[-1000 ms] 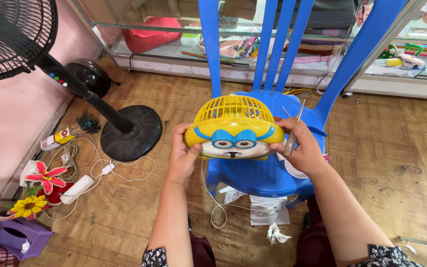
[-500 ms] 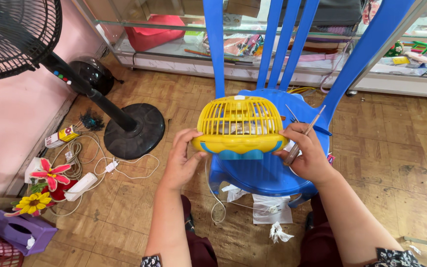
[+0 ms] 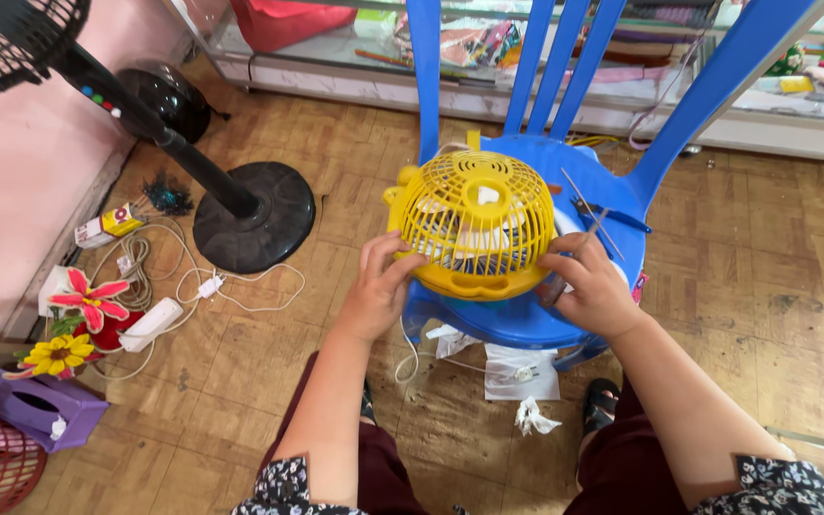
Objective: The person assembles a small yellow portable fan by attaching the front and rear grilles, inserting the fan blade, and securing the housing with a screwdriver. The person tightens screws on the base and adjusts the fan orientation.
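A small yellow table fan lies on the seat of a blue plastic chair, its round grille turned up toward me. My left hand grips the fan's lower left edge with the fingers curled on the grille. At the fan's right side, my right hand presses against the housing and pinches a thin metal tool that points up and away. A white cord hangs from the fan below the seat.
A blue-handled tool lies on the seat behind my right hand. A black pedestal fan base stands left, with cables and a white adapter, artificial flowers and a purple tissue box. Paper scraps lie under the chair. A glass cabinet runs behind.
The yellow fan has been tipped back from standing face-forward to lying with its grille up on the seat. Both hands stayed on its sides.
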